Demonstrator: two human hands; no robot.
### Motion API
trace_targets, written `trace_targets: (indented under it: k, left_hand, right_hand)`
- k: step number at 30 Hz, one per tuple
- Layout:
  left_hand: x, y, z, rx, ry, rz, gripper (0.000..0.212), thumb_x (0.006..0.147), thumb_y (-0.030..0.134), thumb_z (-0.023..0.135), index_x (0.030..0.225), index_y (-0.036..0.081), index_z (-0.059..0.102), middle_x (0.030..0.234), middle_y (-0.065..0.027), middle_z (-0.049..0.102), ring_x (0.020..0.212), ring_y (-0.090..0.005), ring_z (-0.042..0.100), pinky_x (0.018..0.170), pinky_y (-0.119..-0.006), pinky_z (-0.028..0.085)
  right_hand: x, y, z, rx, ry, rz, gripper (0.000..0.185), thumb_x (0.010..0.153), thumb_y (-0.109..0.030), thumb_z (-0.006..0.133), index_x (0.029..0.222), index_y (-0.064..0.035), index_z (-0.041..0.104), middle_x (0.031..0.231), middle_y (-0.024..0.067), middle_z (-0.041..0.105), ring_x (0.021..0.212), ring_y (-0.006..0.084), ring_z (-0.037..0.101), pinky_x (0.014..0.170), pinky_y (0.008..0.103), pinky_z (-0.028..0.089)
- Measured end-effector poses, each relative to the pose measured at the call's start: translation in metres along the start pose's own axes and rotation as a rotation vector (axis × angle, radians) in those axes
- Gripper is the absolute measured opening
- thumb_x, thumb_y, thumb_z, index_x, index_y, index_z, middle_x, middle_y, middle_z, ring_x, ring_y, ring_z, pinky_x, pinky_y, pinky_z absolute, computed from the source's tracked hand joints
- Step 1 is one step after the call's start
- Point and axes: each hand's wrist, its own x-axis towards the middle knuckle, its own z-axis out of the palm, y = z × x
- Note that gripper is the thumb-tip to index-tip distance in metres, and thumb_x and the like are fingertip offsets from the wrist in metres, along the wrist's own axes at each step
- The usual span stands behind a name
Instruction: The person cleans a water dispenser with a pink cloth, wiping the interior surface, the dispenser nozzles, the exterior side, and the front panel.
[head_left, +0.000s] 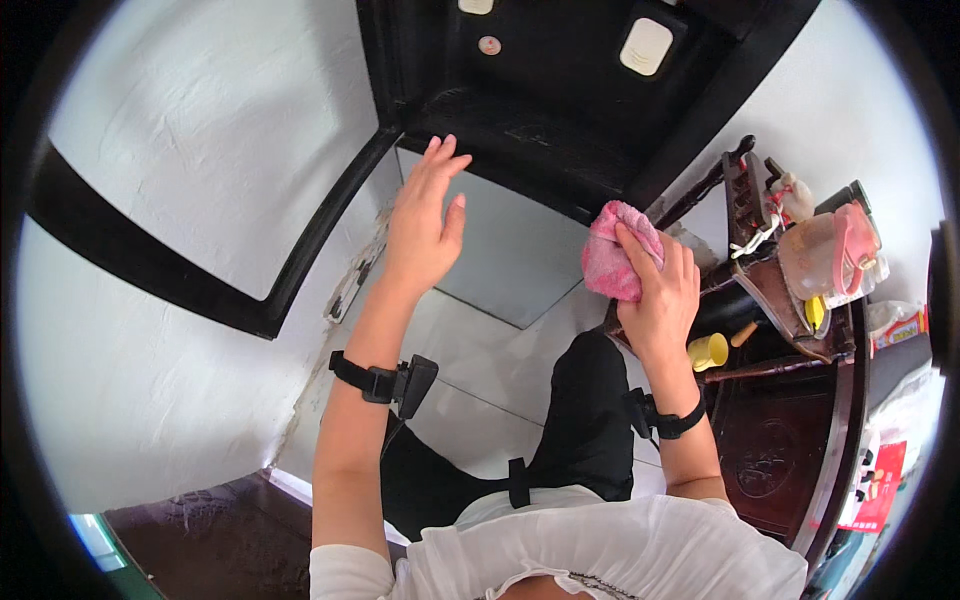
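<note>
My right hand (660, 292) grips a folded pink cloth (619, 251), near the lower right corner of a black door or panel (525, 127). The cloth looks fuzzy, like towelling. My left hand (431, 217) holds nothing; its fingers are apart and point up towards the panel's lower left corner. Whether its fingertips touch the panel, I cannot tell. Two pale rounded plates and a small round sticker (489, 46) are on the black surface. Black straps with small devices circle both my wrists.
At right stands a dark wooden shelf (787, 307) with a pink-lidded plastic jug (814, 251), a yellow cup (707, 352) and other small items. A black frame (300, 247) runs along the white wall (172, 360) at left. Pale floor tiles (480, 360) lie below my hands.
</note>
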Motion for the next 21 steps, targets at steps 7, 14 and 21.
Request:
trace_targets:
  k: [7,14,21]
  left_hand:
    - [0.022,0.026,0.032,0.118,-0.079,0.136,0.058,0.097,0.007,0.053,0.154,0.009,0.043,0.166,-0.0112,0.033,0.156,-0.0321,0.023,0.125,-0.059,0.010]
    - [0.030,0.046,0.051,0.193,-0.163,0.179,0.062,0.096,0.010,0.055,0.156,0.011,0.040,0.167,-0.0091,0.030,0.157,-0.0303,0.020,0.119,-0.072,0.004]
    - [0.027,0.064,0.065,0.228,-0.210,0.159,0.063,0.095,0.014,0.058,0.156,0.017,0.043,0.169,-0.0089,0.026,0.158,-0.0322,0.016,0.118,-0.071,-0.006]
  right_hand:
    - [0.055,0.004,-0.022,-0.017,0.371,-0.037,0.077,0.058,0.005,0.068,0.130,-0.0211,0.072,0.123,0.0164,0.062,0.108,0.0354,0.059,0.092,0.0417,0.047]
    - [-0.001,0.005,0.022,0.061,0.088,0.006,0.078,0.055,-0.001,0.076,0.129,-0.0248,0.071,0.124,0.0126,0.060,0.108,0.0310,0.058,0.082,0.0409,0.044]
    - [0.012,0.014,0.012,0.143,0.121,-0.022,0.067,0.058,-0.007,0.079,0.123,-0.0227,0.074,0.119,0.0123,0.062,0.102,0.0310,0.059,0.082,0.0406,0.045]
